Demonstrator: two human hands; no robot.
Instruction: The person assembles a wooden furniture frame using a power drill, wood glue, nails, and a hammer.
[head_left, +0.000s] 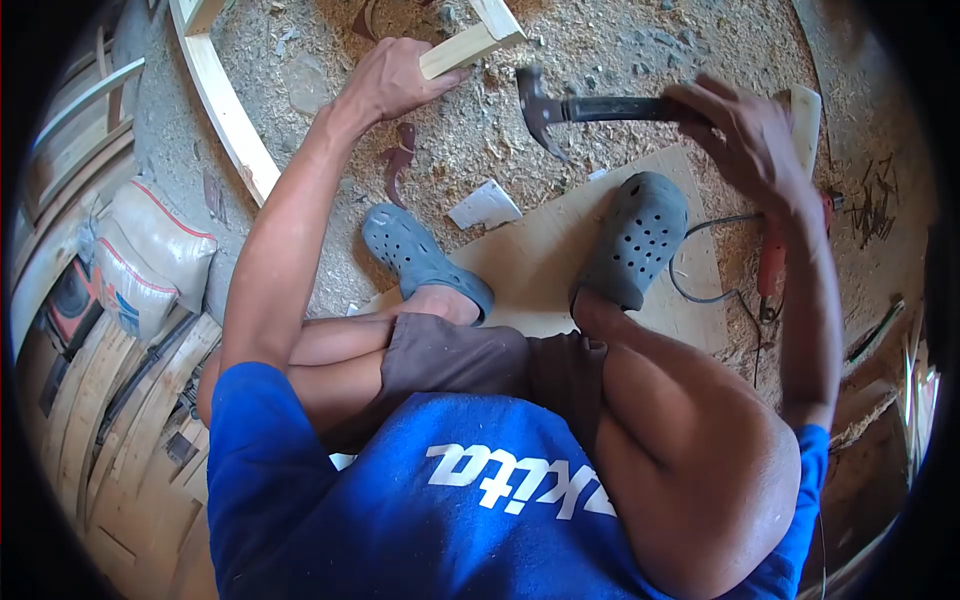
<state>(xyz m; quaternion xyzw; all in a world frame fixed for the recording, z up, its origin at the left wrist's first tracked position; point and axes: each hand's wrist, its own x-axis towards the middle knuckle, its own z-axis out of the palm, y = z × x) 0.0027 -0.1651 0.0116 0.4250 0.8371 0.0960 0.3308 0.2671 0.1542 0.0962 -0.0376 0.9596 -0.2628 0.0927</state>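
Observation:
My left hand (pixel 392 80) is closed around a short pale wooden piece (pixel 460 52), part of a wooden frame that runs up out of view. In my right hand (pixel 735 135) is a claw hammer (pixel 541 112), gripped by its dark handle, which lies level with the head pointing left. The hammer head is just right of and below the wooden piece, apart from it. A curved wooden rail (pixel 222 100) stretches down at the left of my left hand.
Sawdust and shavings cover the ground. A plywood sheet (pixel 540 250) lies beneath my clogs (pixel 640 235). A red corded tool (pixel 772 255) rests at right, its cable looping nearby. Sacks (pixel 160 250) and curved wood strips (pixel 90 410) are stacked at left; a white scrap (pixel 485 205) lies ahead.

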